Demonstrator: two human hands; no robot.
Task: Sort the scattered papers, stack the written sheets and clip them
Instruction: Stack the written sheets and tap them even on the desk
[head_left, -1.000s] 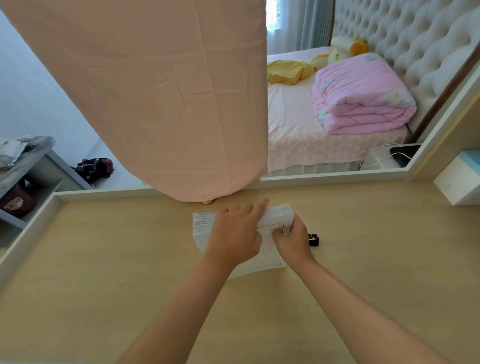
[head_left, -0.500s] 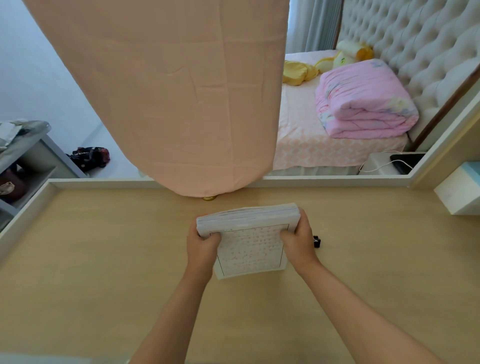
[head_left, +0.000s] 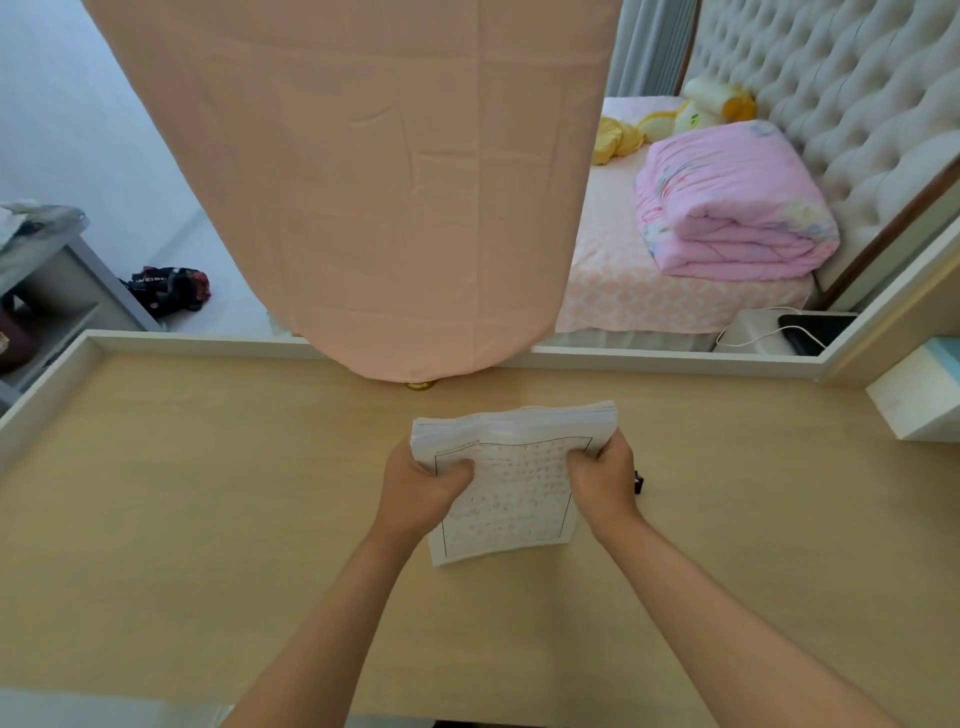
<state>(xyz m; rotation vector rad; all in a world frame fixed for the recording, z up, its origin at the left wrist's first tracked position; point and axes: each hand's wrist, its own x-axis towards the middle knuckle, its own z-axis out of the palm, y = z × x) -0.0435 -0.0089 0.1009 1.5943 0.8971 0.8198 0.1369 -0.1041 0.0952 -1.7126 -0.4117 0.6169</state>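
Note:
A thick stack of written sheets (head_left: 511, 493) stands tilted on its lower edge on the wooden table (head_left: 208, 519), its top sheet showing red handwriting inside a black frame. My left hand (head_left: 423, 491) grips the stack's left side and my right hand (head_left: 602, 480) grips its right side, thumbs on the front sheet. A small black clip (head_left: 639, 482) lies on the table just right of my right hand, mostly hidden behind it.
A large peach cloth (head_left: 374, 182) hangs over the table's far edge, with a small gold object (head_left: 420, 385) under it. A white and blue box (head_left: 919, 395) sits at the far right. A white raised rim (head_left: 675, 358) borders the table.
My left hand moved from lying flat on top of the stack to gripping its left side. Both hands raised the stack up onto its edge and now squeeze it more tightly.

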